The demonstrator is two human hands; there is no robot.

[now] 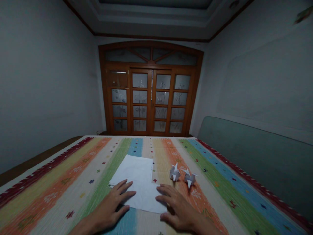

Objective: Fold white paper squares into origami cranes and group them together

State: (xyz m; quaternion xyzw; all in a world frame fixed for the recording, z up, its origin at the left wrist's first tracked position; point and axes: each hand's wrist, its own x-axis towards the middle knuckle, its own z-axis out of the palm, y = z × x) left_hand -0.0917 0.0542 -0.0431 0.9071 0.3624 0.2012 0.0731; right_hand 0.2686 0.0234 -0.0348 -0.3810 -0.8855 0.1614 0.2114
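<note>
A white sheet of paper lies flat on the striped cloth in front of me. Its far part meets a stack of white paper just beyond. My left hand rests at the left edge of the near sheet, fingers spread, with fingertips on the paper. At the sheet's right edge is my right hand, its fingers apart and slightly bent, touching the paper's margin. Neither hand grips anything. Beyond my right hand stand two folded paper cranes, a left crane and a right crane.
A multicoloured striped tablecloth covers the table. Along the right side runs a grey-green padded backrest. Wooden doors with glass panes stand behind the table's far edge, between pale walls.
</note>
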